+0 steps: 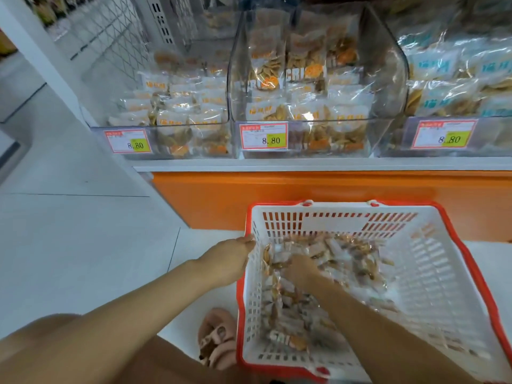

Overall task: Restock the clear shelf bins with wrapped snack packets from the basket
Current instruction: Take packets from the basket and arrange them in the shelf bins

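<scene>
The packets lie in a loose heap on the bottom of the basket, piled thickest along its left wall and towards the far end, with the right half of the bottom mostly bare. They are small clear wrappers with brownish snacks inside, and they look slippery and likely to slide over one another, so a scoop or a firm pinch would suit them better than a light touch

The right hand is down in that heap, knuckles up and fingertips sunk among the wrappers. It touches them on all sides, but it is blurred and half buried, so I cannot tell whether the fingers have pinched one or are only spread through the pile

The left hand is outside the basket, at the far end of its left rim, fingers hooked on the edge. I take it as a brace, so the light basket does not skid while the other hand digs

The basket stands on the floor right against the foot of the shelf, with a sandal just beside its near corner. That keeps the lift short: the bins sit directly above, open at the top, each with a tag on its front. All three hold stock already, the middle one with room near the top, so by my guess the filling is partway along
</scene>
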{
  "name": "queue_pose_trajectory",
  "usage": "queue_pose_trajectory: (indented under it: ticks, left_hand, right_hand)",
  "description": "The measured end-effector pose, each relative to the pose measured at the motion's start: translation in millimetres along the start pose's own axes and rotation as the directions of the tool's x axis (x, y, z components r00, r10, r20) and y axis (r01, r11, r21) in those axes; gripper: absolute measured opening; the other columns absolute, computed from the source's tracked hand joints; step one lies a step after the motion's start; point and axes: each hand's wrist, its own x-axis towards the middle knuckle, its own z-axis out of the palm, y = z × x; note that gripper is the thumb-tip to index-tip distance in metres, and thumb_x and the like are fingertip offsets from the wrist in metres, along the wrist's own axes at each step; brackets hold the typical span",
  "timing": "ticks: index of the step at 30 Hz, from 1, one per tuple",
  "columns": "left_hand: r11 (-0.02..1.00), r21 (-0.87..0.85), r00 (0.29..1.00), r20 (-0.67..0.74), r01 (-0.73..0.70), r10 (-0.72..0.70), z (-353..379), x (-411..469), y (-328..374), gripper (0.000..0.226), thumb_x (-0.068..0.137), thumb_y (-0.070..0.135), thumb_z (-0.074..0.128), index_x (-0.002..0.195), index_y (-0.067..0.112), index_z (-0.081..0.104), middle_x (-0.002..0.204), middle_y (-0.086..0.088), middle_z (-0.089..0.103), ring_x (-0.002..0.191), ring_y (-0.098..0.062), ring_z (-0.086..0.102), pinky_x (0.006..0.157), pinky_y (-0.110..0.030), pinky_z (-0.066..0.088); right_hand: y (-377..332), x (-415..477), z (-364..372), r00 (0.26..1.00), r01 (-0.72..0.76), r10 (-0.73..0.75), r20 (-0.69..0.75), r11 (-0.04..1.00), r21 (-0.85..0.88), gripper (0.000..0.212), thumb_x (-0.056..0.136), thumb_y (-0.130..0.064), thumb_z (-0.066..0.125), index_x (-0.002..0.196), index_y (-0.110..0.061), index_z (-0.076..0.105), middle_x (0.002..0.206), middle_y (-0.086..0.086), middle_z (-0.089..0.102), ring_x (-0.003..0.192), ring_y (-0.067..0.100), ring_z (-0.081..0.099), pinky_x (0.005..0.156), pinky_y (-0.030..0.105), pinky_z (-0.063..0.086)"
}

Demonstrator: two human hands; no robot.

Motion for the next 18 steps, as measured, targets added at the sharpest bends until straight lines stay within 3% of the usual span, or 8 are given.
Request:
queue_pose_trajectory:
  ticks: [4, 7, 9, 11, 13, 15, 16, 18]
  left_hand:
    - [0.997, 0.07, 0.999, 0.048, -0.02, 0.017, 1.6, -1.4, 3.7, 0.046, 0.103, 0.013, 0.029, 0.148, 0.003, 0.027, 0.159, -0.01, 0.017, 0.146, -0.019, 0.014, 0.114, -0.023, 0.01]
    - [1.0, -0.021, 1.0, 0.009, 0.017, -0.016, 2.1, 4.5, -1.6, 0.047, 0.103, 0.017, 0.032, 0.148, 0.008, 0.031, 0.157, -0.007, 0.023, 0.143, -0.022, 0.026, 0.113, -0.027, 0.021]
    - [0.994, -0.104, 0.999, 0.013, 0.042, -0.041, -0.6, 5.8, -2.7, 0.044, 0.102, 0.019, 0.035, 0.145, 0.009, 0.038, 0.151, -0.009, 0.036, 0.132, -0.025, 0.042, 0.107, -0.027, 0.033]
    - [0.98, -0.188, 0.998, 0.005, 0.064, -0.064, -3.0, 6.9, -0.9, 0.042, 0.101, 0.022, 0.039, 0.14, 0.01, 0.045, 0.143, -0.009, 0.047, 0.124, -0.024, 0.05, 0.1, -0.026, 0.038]
    - [0.943, -0.314, 0.99, -0.051, 0.107, -0.129, -5.2, 10.7, 4.7, 0.037, 0.1, 0.025, 0.043, 0.13, 0.008, 0.056, 0.132, -0.007, 0.057, 0.121, -0.023, 0.053, 0.097, -0.026, 0.039]
    - [0.799, -0.584, 0.97, -0.076, 0.146, -0.232, -13.0, 16.3, 12.5, 0.03, 0.098, 0.032, 0.049, 0.097, 0.006, 0.064, 0.095, -0.009, 0.064, 0.09, -0.023, 0.06, 0.078, -0.028, 0.045]
    - [0.627, -0.761, 0.961, -0.019, 0.165, -0.276, -20.6, 17.7, 17.9, 0.031, 0.096, 0.039, 0.052, 0.092, 0.009, 0.061, 0.089, -0.009, 0.062, 0.085, -0.023, 0.061, 0.075, -0.028, 0.048]
    - [0.168, -0.968, 0.968, 0.151, 0.186, -0.2, -40.4, 16.7, 29.1, 0.04, 0.089, 0.05, 0.057, 0.101, 0.011, 0.06, 0.101, -0.014, 0.065, 0.095, -0.028, 0.067, 0.083, -0.031, 0.055]
  right_hand:
    - [2.3, 2.4, 38.8, 0.991, -0.129, 0.13, 0.01, 0.962, 0.241, 0.018, 0.092, -0.025, 0.06, 0.088, -0.007, 0.066, 0.082, 0.001, 0.065, 0.066, 0.011, 0.058, 0.056, 0.019, 0.049]
    - [-3.8, 8.2, 44.5, 0.986, -0.152, 0.161, -0.05, 0.978, 0.143, 0.022, 0.092, -0.025, 0.057, 0.088, -0.009, 0.071, 0.085, 0.001, 0.07, 0.073, 0.013, 0.065, 0.065, 0.021, 0.055]
    - [-8.4, 2.1, 35.1, 0.986, -0.156, 0.159, -0.056, 0.986, 0.059, 0.024, 0.093, -0.017, 0.053, 0.072, -0.008, 0.06, 0.069, 0.0, 0.059, 0.057, 0.012, 0.055, 0.058, 0.02, 0.052]
    - [-14.5, -8.3, 13.9, 0.991, -0.086, 0.094, -0.099, 0.993, 0.079, 0.027, 0.092, -0.007, 0.051, 0.066, -0.011, 0.05, 0.059, -0.002, 0.046, 0.051, 0.01, 0.043, 0.057, 0.021, 0.049]
    - [-17.1, -24.1, -15.7, 0.979, 0.06, -0.027, -0.201, 0.985, 0.16, 0.027, 0.091, -0.008, 0.056, 0.064, -0.011, 0.053, 0.057, -0.003, 0.048, 0.051, 0.006, 0.043, 0.052, 0.016, 0.044]
    - [-20.7, -45.3, -49.6, 0.908, 0.238, -0.139, -0.396, 0.948, 0.214, 0.014, 0.088, -0.012, 0.066, 0.074, -0.009, 0.066, 0.065, -0.005, 0.058, 0.056, 0.002, 0.049, 0.053, 0.01, 0.038]
    - [-22.8, -57.9, -65.4, 0.83, 0.362, -0.231, -0.507, 0.915, 0.176, 0.006, 0.085, -0.012, 0.07, 0.079, -0.01, 0.071, 0.071, -0.006, 0.062, 0.061, 0.001, 0.053, 0.057, 0.01, 0.04]
    - [-27.1, -81.1, -95.7, 0.529, 0.606, -0.498, -0.687, 0.789, -0.106, 0.003, 0.081, -0.012, 0.073, 0.082, -0.011, 0.075, 0.081, -0.003, 0.069, 0.07, 0.007, 0.061, 0.065, 0.018, 0.049]
